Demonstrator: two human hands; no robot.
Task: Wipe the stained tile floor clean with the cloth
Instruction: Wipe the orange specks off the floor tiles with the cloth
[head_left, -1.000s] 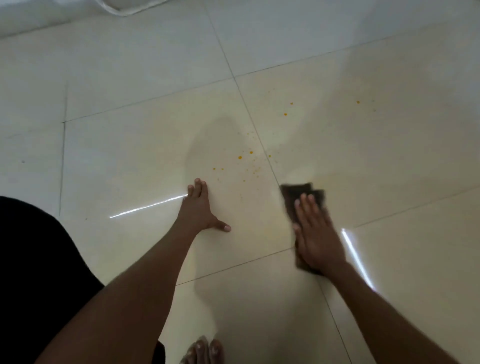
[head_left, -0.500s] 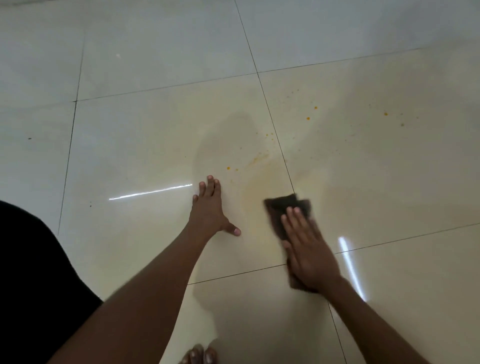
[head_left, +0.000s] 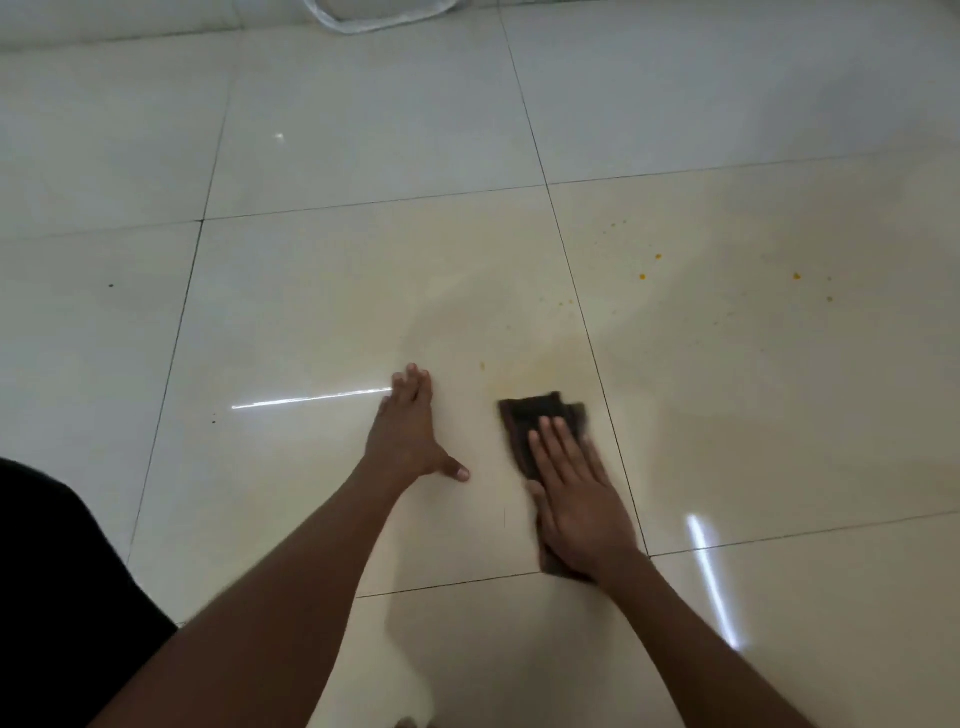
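Right now my right hand (head_left: 576, 499) lies flat, fingers together, pressing the dark brown folded cloth (head_left: 540, 415) onto the cream tile floor (head_left: 311, 322), just below a yellowish smear (head_left: 524, 371). Left hand (head_left: 408, 436) braces flat, thumb splayed. Orange specks (head_left: 649, 267) up-right.

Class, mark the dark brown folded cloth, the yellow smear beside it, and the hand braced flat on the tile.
Dark brown folded cloth (head_left: 537, 410): head view, exposed far end.
Yellow smear (head_left: 545, 366): head view, middle of it.
Left hand (head_left: 408, 434): head view, back of it.
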